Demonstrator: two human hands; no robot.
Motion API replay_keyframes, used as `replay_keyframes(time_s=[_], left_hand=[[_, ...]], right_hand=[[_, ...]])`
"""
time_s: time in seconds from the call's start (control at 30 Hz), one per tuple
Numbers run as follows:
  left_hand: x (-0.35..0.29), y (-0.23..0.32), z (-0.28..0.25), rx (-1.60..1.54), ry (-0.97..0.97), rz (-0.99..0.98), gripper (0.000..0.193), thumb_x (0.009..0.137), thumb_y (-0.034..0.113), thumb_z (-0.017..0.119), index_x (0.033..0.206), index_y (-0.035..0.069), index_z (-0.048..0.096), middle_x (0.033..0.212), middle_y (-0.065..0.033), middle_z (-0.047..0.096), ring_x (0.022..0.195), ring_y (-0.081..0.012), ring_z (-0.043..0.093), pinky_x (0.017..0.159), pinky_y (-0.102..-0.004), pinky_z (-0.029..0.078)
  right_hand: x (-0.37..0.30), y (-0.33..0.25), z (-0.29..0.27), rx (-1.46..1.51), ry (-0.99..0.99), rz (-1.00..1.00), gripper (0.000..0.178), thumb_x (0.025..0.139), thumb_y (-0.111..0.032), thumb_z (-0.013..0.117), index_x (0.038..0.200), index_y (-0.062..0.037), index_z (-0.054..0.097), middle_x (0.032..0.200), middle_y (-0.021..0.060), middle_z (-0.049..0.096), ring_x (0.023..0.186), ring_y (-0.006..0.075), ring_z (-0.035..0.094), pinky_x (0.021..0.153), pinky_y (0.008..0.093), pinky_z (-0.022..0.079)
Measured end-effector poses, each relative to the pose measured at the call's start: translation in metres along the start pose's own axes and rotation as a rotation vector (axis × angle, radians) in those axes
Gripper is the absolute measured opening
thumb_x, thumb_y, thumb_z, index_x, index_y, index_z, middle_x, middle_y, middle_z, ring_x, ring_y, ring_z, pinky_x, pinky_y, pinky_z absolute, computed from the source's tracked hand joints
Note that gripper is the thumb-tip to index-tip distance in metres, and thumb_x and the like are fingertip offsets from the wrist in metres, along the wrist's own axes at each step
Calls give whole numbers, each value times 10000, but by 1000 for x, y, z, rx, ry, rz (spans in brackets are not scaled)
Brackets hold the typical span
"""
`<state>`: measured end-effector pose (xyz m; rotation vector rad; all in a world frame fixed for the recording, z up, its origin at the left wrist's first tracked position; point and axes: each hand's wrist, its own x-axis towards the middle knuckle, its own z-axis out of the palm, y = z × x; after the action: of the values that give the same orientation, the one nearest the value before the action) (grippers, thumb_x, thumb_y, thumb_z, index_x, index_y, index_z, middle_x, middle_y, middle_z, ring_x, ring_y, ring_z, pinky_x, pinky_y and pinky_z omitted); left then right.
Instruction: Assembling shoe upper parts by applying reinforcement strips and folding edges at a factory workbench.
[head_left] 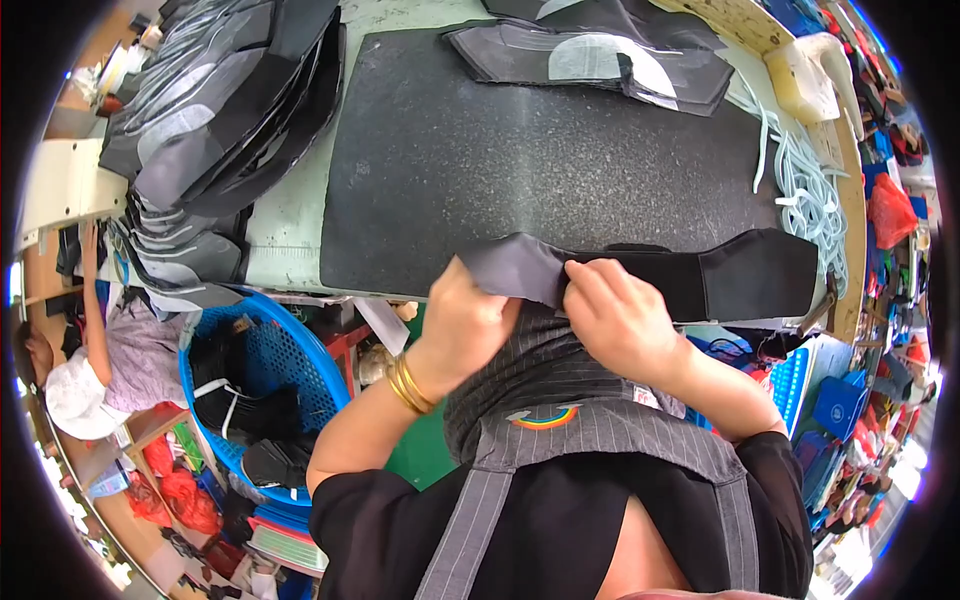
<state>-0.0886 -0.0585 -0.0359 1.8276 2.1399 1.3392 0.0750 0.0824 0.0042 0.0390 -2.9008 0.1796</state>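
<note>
A long, black, leather-like cut piece [760,275] runs along the near edge of the dark work mat [420,150]. Its left end is lifted and folded over, with a smooth dark-grey face turned up. My left hand [468,322] is closed around that lifted end, though its fingertips are partly hidden behind the piece. Just to the right, my right hand [622,315] pinches the piece's near edge, thumb and fingers together. From there the piece stretches flat to the right, past a seam line, to a wider end.
Stacked grey-black cut pieces [500,55] lie at the mat's far edge, and larger piles [190,130] fill the left. Pale cords [815,210] tangle at right, below a whitish container [800,85]. A blue basket [290,350] stands at lower left, near another person [135,350].
</note>
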Motion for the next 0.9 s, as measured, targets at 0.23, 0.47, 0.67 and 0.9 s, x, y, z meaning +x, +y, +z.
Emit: replay_keyframes(time_s=[0.23,0.47,0.67,0.9], left_hand=[[22,-20,0,18,-34,257,355,611,-69,722,947,33,674,908,-115,641,817,-357,609,704,-427,537],[32,-3,4,-331,245,-246,684,624,-85,788,1267,18,579,925,-135,580,876,-333,595,761,-403,536],[57,-11,-21,111,-247,122,384,670,-23,683,1046,49,715,970,-69,683,905,-276,650,768,-391,552],[73,-39,-33,201,-494,356,405,722,30,655,1126,26,675,1005,-104,674,922,-301,676,767,-391,572]], right_hand=[[-2,-1,7,-123,-22,-46,279,706,-172,621,923,1,633,1110,187,637,1014,281,616,879,369,550],[-8,2,12,99,52,78,242,716,-184,615,880,-6,618,1091,186,637,988,280,607,820,351,549],[-4,-8,8,-222,38,-78,224,737,-196,603,880,-24,612,1063,195,652,945,245,611,841,320,540],[-3,-16,13,-47,107,125,288,744,-165,627,971,13,629,1036,161,626,889,236,590,791,318,523]])
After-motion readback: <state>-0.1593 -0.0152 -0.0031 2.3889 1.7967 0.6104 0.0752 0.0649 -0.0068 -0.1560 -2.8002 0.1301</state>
